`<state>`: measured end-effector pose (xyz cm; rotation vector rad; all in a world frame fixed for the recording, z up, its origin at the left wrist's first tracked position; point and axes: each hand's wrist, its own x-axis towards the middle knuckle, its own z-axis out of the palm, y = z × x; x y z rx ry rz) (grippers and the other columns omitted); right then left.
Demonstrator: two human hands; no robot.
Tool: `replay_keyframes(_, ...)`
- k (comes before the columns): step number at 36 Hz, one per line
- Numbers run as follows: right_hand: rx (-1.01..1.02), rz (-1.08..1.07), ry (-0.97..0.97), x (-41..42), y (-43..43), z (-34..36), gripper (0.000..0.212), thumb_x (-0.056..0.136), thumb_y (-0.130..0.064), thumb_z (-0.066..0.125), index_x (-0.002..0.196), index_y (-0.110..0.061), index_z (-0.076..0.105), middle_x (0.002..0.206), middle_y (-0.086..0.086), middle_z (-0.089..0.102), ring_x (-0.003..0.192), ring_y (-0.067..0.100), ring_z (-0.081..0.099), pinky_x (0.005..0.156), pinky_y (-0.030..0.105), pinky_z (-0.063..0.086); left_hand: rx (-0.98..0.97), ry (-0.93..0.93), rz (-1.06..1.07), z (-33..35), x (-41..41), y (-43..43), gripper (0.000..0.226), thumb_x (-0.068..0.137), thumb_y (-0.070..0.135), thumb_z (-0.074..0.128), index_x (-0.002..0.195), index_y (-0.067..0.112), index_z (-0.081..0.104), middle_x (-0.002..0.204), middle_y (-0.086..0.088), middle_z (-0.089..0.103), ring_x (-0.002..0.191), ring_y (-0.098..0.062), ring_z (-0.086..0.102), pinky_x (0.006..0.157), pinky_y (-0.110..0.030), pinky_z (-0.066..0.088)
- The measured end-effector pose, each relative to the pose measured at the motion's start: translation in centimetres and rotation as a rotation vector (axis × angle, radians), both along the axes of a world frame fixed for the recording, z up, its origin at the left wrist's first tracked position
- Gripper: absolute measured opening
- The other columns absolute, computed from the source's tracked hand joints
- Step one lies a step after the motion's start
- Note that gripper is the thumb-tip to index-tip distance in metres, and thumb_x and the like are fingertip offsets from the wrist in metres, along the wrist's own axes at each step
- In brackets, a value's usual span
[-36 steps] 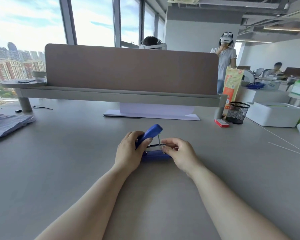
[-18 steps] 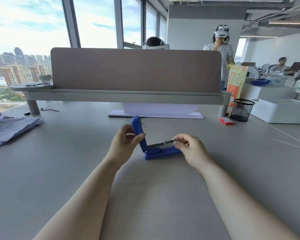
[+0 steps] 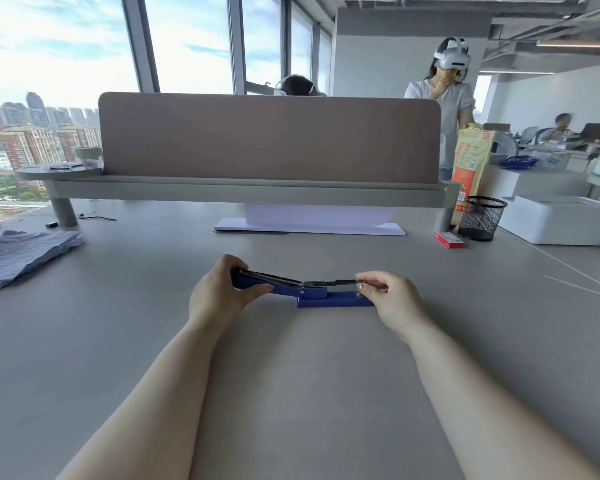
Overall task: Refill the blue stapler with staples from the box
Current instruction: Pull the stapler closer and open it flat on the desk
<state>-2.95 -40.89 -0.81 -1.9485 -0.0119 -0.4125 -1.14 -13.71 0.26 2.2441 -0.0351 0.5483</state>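
The blue stapler (image 3: 326, 299) lies on the grey desk (image 3: 291, 393) in front of me, swung fully open so its blue top arm stretches out flat to the left. My left hand (image 3: 219, 296) grips that top arm. My right hand (image 3: 392, 299) pinches the right end of the metal staple channel above the blue base. The small red staple box (image 3: 449, 239) lies far right at the back, beside a black mesh cup. Whether staples lie in the channel is too small to tell.
A black mesh pen cup (image 3: 481, 218) and a white box (image 3: 558, 220) stand at the back right. A brown divider panel (image 3: 271, 136) on a shelf crosses the desk's far side. Folded grey cloth (image 3: 18, 254) lies at the left. A person in a headset stands behind.
The stapler's top arm has swung from upright to flat out on the left, with my left hand following it. My right hand stayed on the channel's right end.
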Motion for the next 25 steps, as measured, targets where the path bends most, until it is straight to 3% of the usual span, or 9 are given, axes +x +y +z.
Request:
replay_keyframes(2,-0.015,-0.016,0.006,0.1,0.0,-0.1,0.022,0.086,-0.013,0.060,0.105,-0.019,0.068,0.099,0.001,0.070,0.096,0.019,0.064,0.090,0.030,0.048,0.069,0.025,0.051,-0.2,0.0,0.0,0.046,0.064,0.053,0.075,0.091,0.027,0.049,0.089,0.006,0.062,0.088,-0.024,0.055,0.072,-0.035,0.041)
replay_keyframes(6,-0.037,-0.012,0.021,0.2,0.0,-0.3,0.026,0.088,-0.013,0.057,0.112,-0.021,0.065,0.107,0.000,0.067,0.104,0.017,0.061,0.087,0.026,0.043,0.146,0.080,0.104,-0.4,0.0,0.0,0.045,0.070,0.057,0.068,0.095,0.023,0.052,0.093,0.004,0.061,0.084,-0.020,0.048,0.095,-0.037,0.036)
replay_keyframes(10,-0.069,-0.010,0.041,0.2,-0.2,-0.4,0.031,0.088,-0.014,0.056,0.118,-0.023,0.061,0.118,0.001,0.066,0.109,0.017,0.058,0.089,0.026,0.041,0.235,0.101,0.118,-0.6,0.3,0.0,0.050,0.070,0.064,0.062,0.100,0.025,0.053,0.106,0.000,0.064,0.102,-0.024,0.056,0.094,-0.036,0.036)
replay_keyframes(16,-0.132,-0.041,0.081,-0.7,-0.5,-0.1,0.039,0.087,-0.019,0.059,0.125,-0.025,0.054,0.129,-0.002,0.060,0.118,0.018,0.055,0.099,0.031,0.043,0.208,0.083,0.086,-0.3,-0.7,-0.2,0.071,0.068,0.067,0.062,0.124,0.027,0.045,0.127,-0.002,0.055,0.120,-0.026,0.049,0.103,-0.040,0.033)
replay_keyframes(21,-0.152,-0.081,0.111,-3.1,-2.1,0.7,0.039,0.086,-0.020,0.060,0.124,-0.021,0.054,0.129,0.000,0.060,0.118,0.017,0.055,0.100,0.033,0.044,0.138,-0.074,0.063,1.6,-2.9,-2.6,0.065,0.075,0.057,0.063,0.127,0.023,0.046,0.133,-0.005,0.051,0.121,-0.031,0.045,0.103,-0.042,0.034)
replay_keyframes(25,-0.142,-0.158,0.089,-5.6,-5.7,1.4,0.035,0.085,-0.025,0.061,0.120,-0.024,0.057,0.124,-0.004,0.062,0.111,0.013,0.057,0.094,0.031,0.046,0.097,-0.154,-0.134,2.6,-4.7,-7.2,0.051,0.082,0.057,0.051,0.121,0.023,0.050,0.123,0.000,0.058,0.115,-0.022,0.051,0.096,-0.037,0.041)
